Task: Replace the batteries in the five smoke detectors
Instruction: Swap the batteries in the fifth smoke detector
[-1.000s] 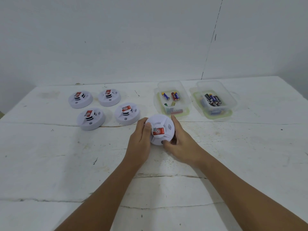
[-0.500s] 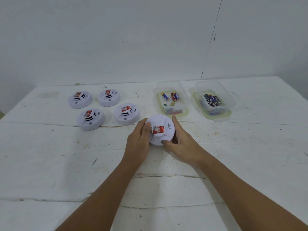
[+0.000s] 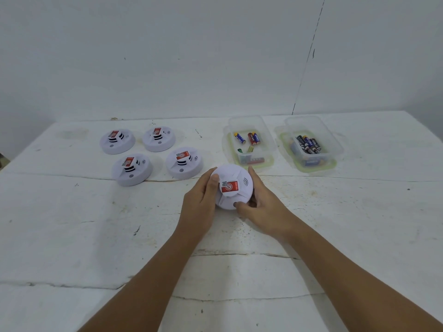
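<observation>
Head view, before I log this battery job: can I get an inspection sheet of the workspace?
Surface: white table, cracked and scuffed.
Job's things: held smoke detector face up; four smoke detectors grouped far left; two clear tubs, left tub and right tub, with batteries.
Clutter: nothing seen.
Grippers: left hand and right hand grip the held detector's sides.
Cables: nothing seen.
Surroundings: plain white wall with a dark seam.
</observation>
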